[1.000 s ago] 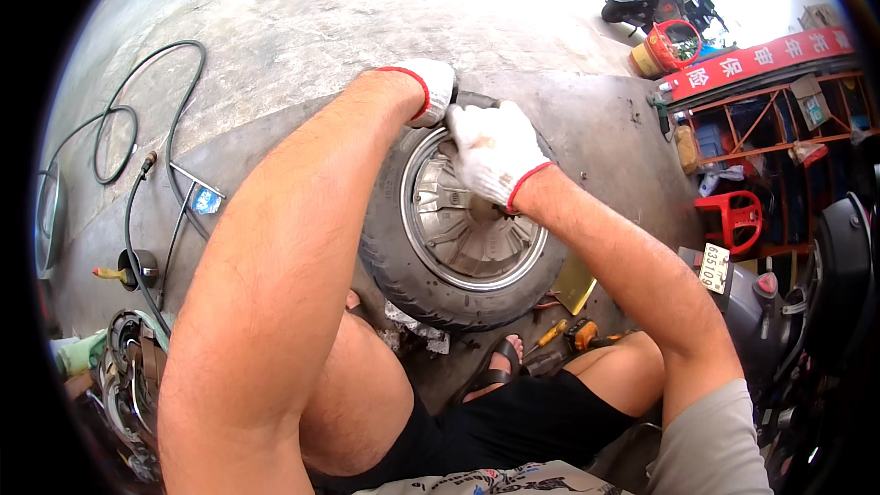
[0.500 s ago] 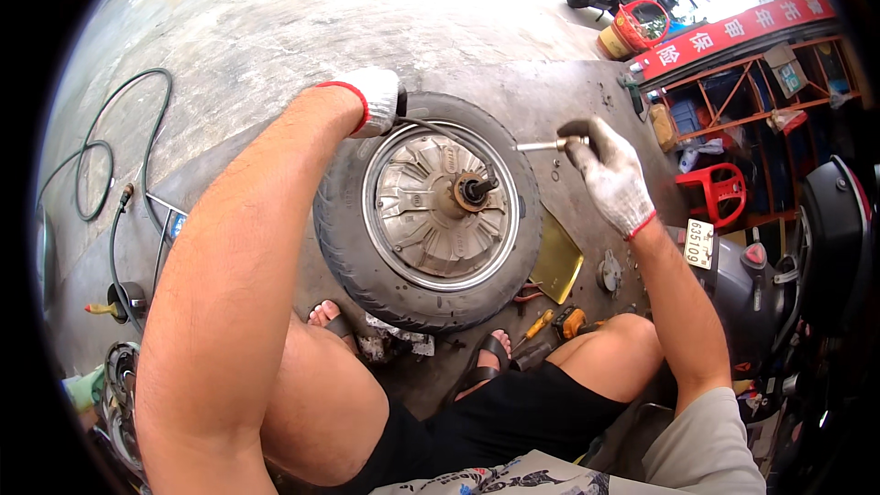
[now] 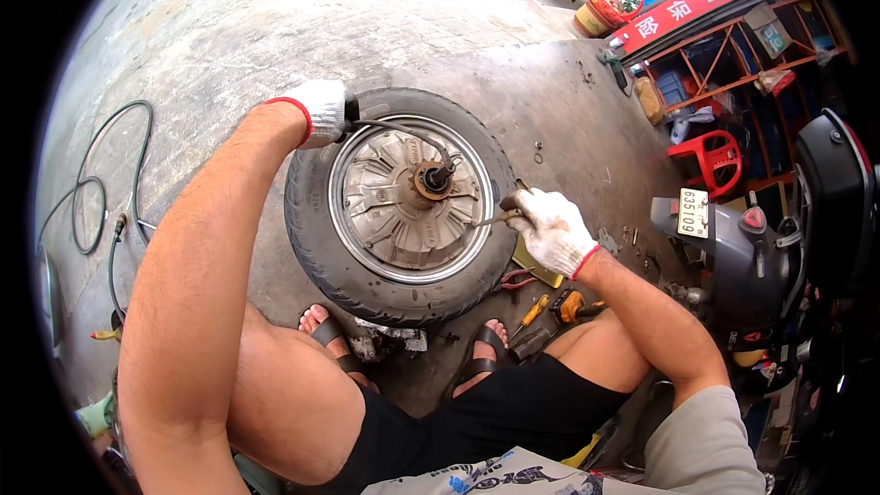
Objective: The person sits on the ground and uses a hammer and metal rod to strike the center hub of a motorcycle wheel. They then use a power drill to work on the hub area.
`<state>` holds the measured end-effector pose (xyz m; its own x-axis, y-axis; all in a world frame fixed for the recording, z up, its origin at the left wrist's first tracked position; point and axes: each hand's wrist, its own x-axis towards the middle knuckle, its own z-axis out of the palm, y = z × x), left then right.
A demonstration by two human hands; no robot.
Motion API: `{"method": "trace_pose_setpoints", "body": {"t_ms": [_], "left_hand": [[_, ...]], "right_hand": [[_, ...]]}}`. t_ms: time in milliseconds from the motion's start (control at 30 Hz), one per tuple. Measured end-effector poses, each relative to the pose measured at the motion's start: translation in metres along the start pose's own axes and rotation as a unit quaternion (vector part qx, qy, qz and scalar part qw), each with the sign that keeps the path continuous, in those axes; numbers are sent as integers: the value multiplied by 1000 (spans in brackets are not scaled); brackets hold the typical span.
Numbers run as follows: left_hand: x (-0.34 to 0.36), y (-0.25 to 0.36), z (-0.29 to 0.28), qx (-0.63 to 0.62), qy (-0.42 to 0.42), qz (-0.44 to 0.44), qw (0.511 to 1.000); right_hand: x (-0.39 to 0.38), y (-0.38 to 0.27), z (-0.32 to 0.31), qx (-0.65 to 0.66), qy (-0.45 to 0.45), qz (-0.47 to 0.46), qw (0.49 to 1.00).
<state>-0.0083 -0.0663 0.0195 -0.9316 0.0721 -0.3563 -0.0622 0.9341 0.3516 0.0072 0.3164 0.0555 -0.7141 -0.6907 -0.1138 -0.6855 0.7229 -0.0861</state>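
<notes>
Head camera: fisheye on the person's head, facing down and forward
Arms: closest, entering from below
Wheel: mid-view, farther
Red banner: far off, upper right

Open concrete floor stretches across the top of the frame, leaving a hand room to pass above the wheel. At center, an axle juts from the hub, and a bent bar from the left hand crosses the wheel's upper part. The right hand and its thin tool obstruct the right edge. Below, sandaled feet, pliers, a screwdriver and a drill crowd the approach; a scooter blocks the right side.
</notes>
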Motion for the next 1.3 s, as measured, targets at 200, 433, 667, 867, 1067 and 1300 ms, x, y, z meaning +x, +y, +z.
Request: {"method": "trace_pose_setpoints", "body": {"t_ms": [200,433,667,867,1067,1300], "left_hand": [[-4,0,-1,-23,8,8,1000],[1,-1,5,-46,20,21,999],[0,-8,4,-33,29,18,999],[-6,-3,-1,3,10,1,1000],[-1,1,0,12,9,10,1000],[-12,1,-7,6,15,2,1000]], "right_hand": [[3,6,6,-29,15,-43,999],[7,-1,-3,-113,-23,-93,989],[11,5,3,-99,-12,-50,994],[14,4,-1,-106,-17,-113,988],[18,-5,-5,-144,-67,-162,974],[28,-28,-9,-156,-102,-49,981]]}}
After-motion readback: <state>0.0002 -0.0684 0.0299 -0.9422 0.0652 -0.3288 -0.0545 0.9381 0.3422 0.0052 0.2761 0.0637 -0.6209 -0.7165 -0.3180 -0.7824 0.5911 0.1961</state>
